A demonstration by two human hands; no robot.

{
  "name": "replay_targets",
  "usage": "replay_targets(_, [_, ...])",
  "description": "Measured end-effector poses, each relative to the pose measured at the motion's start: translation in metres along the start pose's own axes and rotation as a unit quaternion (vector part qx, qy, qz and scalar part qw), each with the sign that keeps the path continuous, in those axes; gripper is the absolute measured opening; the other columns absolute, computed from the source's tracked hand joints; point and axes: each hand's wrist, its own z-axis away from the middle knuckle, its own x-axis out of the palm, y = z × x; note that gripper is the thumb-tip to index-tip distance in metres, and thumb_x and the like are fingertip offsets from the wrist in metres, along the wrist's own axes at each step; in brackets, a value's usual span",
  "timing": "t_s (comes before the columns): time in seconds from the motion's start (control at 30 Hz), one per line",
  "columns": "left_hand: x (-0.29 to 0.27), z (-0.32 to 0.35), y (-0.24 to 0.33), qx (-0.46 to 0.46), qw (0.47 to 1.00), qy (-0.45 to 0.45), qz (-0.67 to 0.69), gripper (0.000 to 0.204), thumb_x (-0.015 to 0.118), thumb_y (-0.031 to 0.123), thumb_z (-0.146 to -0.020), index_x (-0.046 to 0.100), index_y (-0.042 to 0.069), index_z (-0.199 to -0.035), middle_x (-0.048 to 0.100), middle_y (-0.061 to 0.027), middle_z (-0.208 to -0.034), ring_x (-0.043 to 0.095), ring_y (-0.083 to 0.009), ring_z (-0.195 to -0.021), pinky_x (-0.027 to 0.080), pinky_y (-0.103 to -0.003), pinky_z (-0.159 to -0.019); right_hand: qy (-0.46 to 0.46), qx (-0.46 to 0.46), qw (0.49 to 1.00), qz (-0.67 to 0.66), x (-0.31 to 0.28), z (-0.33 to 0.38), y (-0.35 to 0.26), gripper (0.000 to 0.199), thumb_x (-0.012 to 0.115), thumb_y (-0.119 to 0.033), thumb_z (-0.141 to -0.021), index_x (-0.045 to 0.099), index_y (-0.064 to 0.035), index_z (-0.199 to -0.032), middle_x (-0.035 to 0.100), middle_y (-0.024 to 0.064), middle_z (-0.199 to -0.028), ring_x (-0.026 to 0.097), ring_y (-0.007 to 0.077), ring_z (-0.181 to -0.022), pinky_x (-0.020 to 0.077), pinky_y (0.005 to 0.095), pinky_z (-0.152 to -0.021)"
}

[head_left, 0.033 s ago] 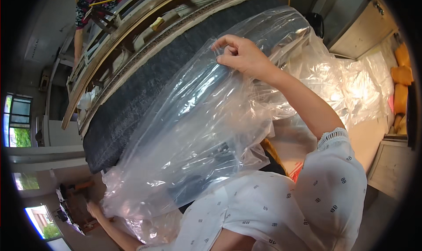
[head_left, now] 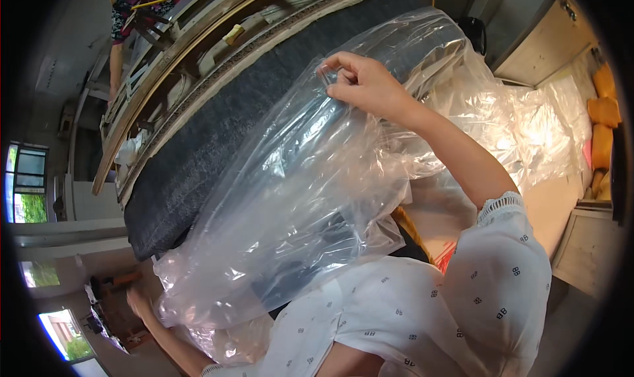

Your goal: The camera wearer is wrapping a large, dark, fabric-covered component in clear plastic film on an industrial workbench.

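A wide sheet of clear plastic film (head_left: 290, 199) drapes over the dark padded surface (head_left: 198, 159) and down toward my body, wrinkled and shiny. My right hand (head_left: 366, 86) is raised over the upper middle of the film, thumb and forefinger closed in a pinch on its far edge. Low at the left, my left hand (head_left: 139, 303) is beside the bunched left end of the film. Its fingers look small and unclear, and I cannot tell whether they touch the film.
Behind the dark padding runs a long machine frame with a curved rail (head_left: 165, 57). A co-worker's arm (head_left: 116, 63) shows beyond it. More crumpled plastic film (head_left: 528, 129) is heaped at right, near orange bundles (head_left: 601, 126). A wooden cabinet (head_left: 581, 245) stands at the right edge.
My left hand has moved slightly up, a little away from the film's left end. My right hand holds its place.
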Motion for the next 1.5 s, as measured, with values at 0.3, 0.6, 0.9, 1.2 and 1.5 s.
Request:
replay_targets(0.3, [-0.194,-0.003,0.45,0.452,0.722,0.044,0.522,0.018,0.06,0.007,-0.081,0.062,0.002,-0.099,0.059,-0.0099,-0.099,0.057,-0.0219,-0.095,0.044,-0.029,-0.079,-0.014,-0.015,0.99,0.14,0.001,0.023,-0.018,0.043,0.058,-0.009,-0.075,0.045,-0.0007,-0.115,0.044,0.0043,-0.056,0.043,0.0112,-0.053,0.0372,0.0258,-0.054])
replay_targets(0.6, [-0.179,0.0,0.553,0.496,0.596,-0.01,0.631,0.019,0.067,0.004,-0.072,0.067,0.004,-0.091,0.064,-0.007,-0.089,0.059,-0.0171,-0.084,0.046,-0.027,-0.073,-0.107,0.141,0.965,-0.191,-0.016,0.026,-0.02,0.047,0.059,-0.015,-0.078,0.045,-0.0044,-0.122,0.049,-0.0031,-0.064,0.043,0.0047,-0.056,0.0334,0.021,-0.05])
replay_targets(0.9, [-0.156,0.027,0.563,0.265,0.259,-0.213,0.904,0.008,0.052,0.008,-0.089,0.05,0.006,-0.097,0.058,-0.0061,-0.089,0.057,-0.014,-0.079,0.047,-0.026,-0.071,0.082,-0.231,0.924,0.295,-0.05,-0.013,-0.032,0.017,0.06,-0.018,-0.076,0.059,-0.0057,-0.087,0.057,0.0064,-0.07,0.055,0.024,-0.064,0.0443,0.0314,-0.061])
replay_targets(1.2, [-0.16,0.031,0.481,0.035,0.403,-0.082,0.911,0.026,0.058,0.011,-0.084,0.049,0.013,-0.108,0.054,-0.0001,-0.095,0.051,-0.0056,-0.071,0.041,-0.017,-0.054,-0.073,-0.133,0.985,0.084,0.016,0.024,-0.031,0.018,0.053,-0.021,-0.086,0.054,-0.0036,-0.086,0.056,0.0086,-0.068,0.051,0.0159,-0.06,0.0408,0.0306,-0.056])
replay_targets(1.5, [-0.083,-0.037,0.248,0.065,0.632,0.164,0.754,0.025,0.041,0.017,-0.093,0.045,0.006,-0.115,0.053,-0.0082,-0.107,0.051,-0.0161,-0.094,0.042,-0.027,-0.08,-0.429,0.115,0.746,0.495,-0.067,0.152,0.094,0.014,0.057,-0.024,-0.07,0.06,-0.0101,-0.068,0.059,0.0119,-0.067,0.058,0.0319,-0.067,0.0433,0.0443,-0.057])
